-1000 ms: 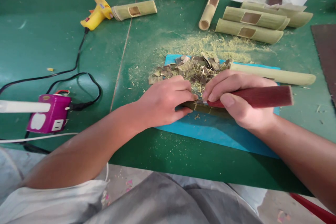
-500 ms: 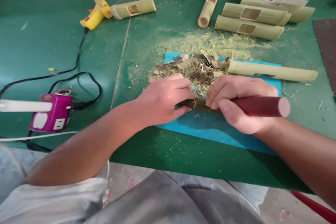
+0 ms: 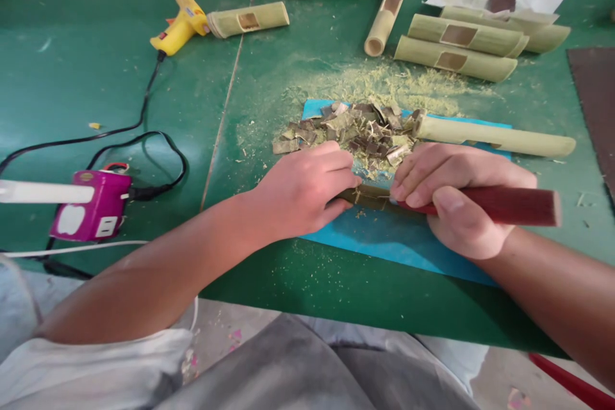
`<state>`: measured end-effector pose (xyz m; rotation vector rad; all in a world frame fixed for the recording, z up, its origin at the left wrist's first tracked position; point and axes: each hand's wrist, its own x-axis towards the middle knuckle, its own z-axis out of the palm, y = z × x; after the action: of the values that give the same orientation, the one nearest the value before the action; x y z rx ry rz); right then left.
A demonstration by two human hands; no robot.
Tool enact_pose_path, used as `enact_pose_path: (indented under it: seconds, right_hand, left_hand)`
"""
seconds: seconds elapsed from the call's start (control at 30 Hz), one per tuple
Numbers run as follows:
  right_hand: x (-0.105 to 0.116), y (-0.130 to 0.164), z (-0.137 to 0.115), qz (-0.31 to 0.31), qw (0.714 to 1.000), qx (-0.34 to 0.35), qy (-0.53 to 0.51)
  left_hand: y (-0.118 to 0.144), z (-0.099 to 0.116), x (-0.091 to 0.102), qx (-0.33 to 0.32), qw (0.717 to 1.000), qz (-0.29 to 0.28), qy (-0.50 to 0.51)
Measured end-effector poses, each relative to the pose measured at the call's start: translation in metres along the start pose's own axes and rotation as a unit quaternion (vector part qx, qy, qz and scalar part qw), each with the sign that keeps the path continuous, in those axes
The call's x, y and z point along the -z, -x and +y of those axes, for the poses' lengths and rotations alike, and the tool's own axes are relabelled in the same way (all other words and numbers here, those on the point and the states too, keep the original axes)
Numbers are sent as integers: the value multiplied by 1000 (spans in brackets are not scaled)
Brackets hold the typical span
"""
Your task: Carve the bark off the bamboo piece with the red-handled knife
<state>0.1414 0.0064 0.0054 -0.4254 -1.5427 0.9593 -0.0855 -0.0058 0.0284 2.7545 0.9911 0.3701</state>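
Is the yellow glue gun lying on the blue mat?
No, the yellow glue gun lies on the bare green table, far left of the blue mat.

On the worktop [image 3: 96,96], a mat [image 3: 384,246] near the front edge, right of centre. On the mat, a bamboo piece [image 3: 369,197] lying crosswise, left hand [image 3: 302,192] on its left end, right hand [image 3: 456,195] to the right, closed around a tool handle [image 3: 504,205]. Just behind the hands, a heap of chips [image 3: 355,128] on the mat's far edge; right of the heap, a long bamboo tube [image 3: 494,136]. Further back, sawdust [image 3: 384,80], then more cut tubes [image 3: 456,51]. Far left, a power strip [image 3: 91,211]; behind it, a glue gun [image 3: 180,29], touching another tube [image 3: 250,19].
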Motion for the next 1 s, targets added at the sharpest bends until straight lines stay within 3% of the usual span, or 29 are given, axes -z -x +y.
enact_pose_path:
  seconds: [0.2,0.33,0.47,0.67,0.8,0.9,0.93,0.97,1.0]
  right_hand:
    - [-1,0,-4,6,1000,13,19]
    - [1,-6,-16,-95,989,78,76]
    - [3,-13,-22,-149,981,65,108]
    - [1,-6,-6,-1,998,30,46]
    - [0,-4,-21,7,998,49,35]
    - [0,-7,-36,36,990,10,138]
    - [0,-8,-37,-6,988,4,155]
    - [-1,-8,-35,-18,989,32,141]
    - [-1,-7,-31,22,992,62,109]
  left_hand:
    - [0,1,0,11,1000,-4,8]
    - [0,1,-1,20,1000,-5,1]
    - [1,0,-3,24,1000,1,9]
    - [1,1,-3,19,1000,15,17]
    - [1,2,-2,18,1000,12,11]
    - [1,0,-3,17,1000,3,9]
    - [1,0,-4,18,1000,2,10]
    - [2,-1,-5,17,1000,7,13]
    - [2,-1,-5,14,1000,13,14]
